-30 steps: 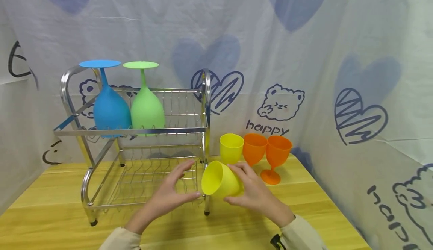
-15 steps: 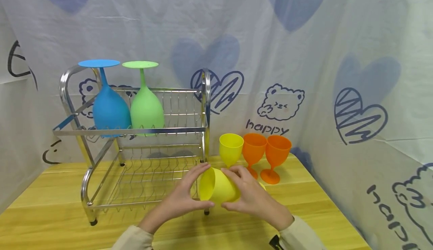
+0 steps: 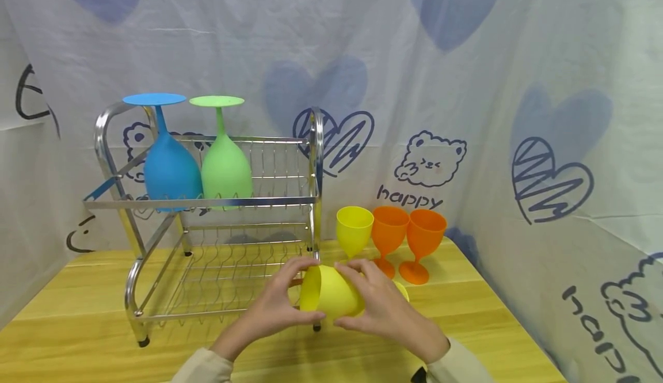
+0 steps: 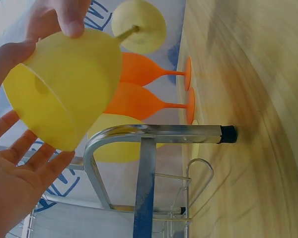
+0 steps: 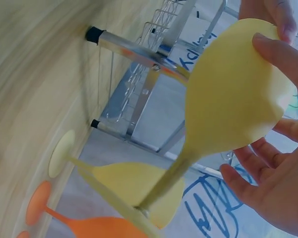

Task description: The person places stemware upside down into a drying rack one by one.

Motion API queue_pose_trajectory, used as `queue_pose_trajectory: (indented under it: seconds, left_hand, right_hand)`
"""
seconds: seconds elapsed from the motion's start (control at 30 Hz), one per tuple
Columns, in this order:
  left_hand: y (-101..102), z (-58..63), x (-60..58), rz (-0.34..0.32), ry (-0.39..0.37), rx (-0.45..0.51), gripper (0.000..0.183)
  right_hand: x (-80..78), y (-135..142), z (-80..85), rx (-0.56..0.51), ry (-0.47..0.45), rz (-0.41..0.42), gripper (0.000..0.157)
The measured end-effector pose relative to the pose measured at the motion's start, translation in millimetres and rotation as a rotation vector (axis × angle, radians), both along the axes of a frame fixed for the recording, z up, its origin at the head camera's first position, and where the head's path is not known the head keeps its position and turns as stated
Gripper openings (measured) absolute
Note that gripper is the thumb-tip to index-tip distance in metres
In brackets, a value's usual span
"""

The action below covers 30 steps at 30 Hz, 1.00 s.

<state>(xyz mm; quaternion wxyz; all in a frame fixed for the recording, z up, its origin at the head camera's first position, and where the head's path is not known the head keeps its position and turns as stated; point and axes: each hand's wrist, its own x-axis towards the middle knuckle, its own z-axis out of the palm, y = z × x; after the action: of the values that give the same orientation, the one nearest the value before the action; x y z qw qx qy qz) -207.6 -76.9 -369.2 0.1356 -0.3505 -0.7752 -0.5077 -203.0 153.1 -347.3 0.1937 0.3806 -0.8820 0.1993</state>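
A yellow plastic goblet [image 3: 339, 295] is held on its side above the table, its mouth facing left. My left hand [image 3: 273, 308] holds it at the rim, thumb on one side and fingers on the other. My right hand [image 3: 385, 303] grips the bowl nearer the stem. In the right wrist view the goblet's stem [image 5: 166, 182] slants away from the bowl. Much of the stem and foot is hidden behind the right hand in the head view.
A two-tier metal rack [image 3: 223, 201] stands left, with an upside-down blue goblet [image 3: 172, 170] and green goblet [image 3: 226, 170] on top. Behind the hands, a second yellow goblet [image 3: 354, 228] and two orange goblets [image 3: 389, 228] stand upright. A patterned cloth [image 3: 492, 141] hangs behind.
My left hand has moved right and taken hold of the goblet's rim. The goblet has moved slightly down and left and turned more sideways in my right hand's grip.
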Motion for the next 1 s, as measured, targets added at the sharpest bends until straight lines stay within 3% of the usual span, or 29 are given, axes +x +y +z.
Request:
queue_pose_trajectory:
  seconds: [0.17,0.43,0.57,0.67,0.73,0.8,0.9,1.0]
  left_hand:
    - [-4.0,-0.7,1.6,-0.013,-0.076,0.06,0.075]
    - [-9.3,1.3,5.0,0.012,-0.213,0.258,0.074]
    - [-10.9,3.8,6.4,-0.005,-0.277,0.342,0.073]
    - [-10.3,6.2,8.2,-0.024,-0.321,0.404,0.071]
    - [-8.3,7.8,10.0,-0.05,-0.352,0.454,0.07]
    - [-4.5,9.1,11.9,-0.082,-0.372,0.502,0.069]
    - [3.3,10.4,14.6,-0.115,-0.396,0.558,0.07]
    - [10.3,10.5,17.3,-0.133,-0.42,0.601,0.07]
  right_hand:
    - [6.5,-1.9,0.1,-0.051,0.081,0.022,0.081]
    - [24.0,-6.0,-7.7,-0.518,0.275,0.219,0.038]
    - [31.8,-8.3,-16.5,-0.654,0.278,0.153,0.022]
    - [37.2,-10.1,-20.8,-0.783,0.099,-0.019,0.013]
    - [39.3,-11.1,-21.2,-0.884,-0.098,-0.116,0.013]
    - [39.3,-11.6,-19.8,-0.986,-0.313,-0.153,0.015]
    - [35.8,-11.3,-16.8,-1.114,-0.531,-0.071,0.03]
    - [31.3,-10.8,-15.2,-1.207,-0.632,0.083,0.038]
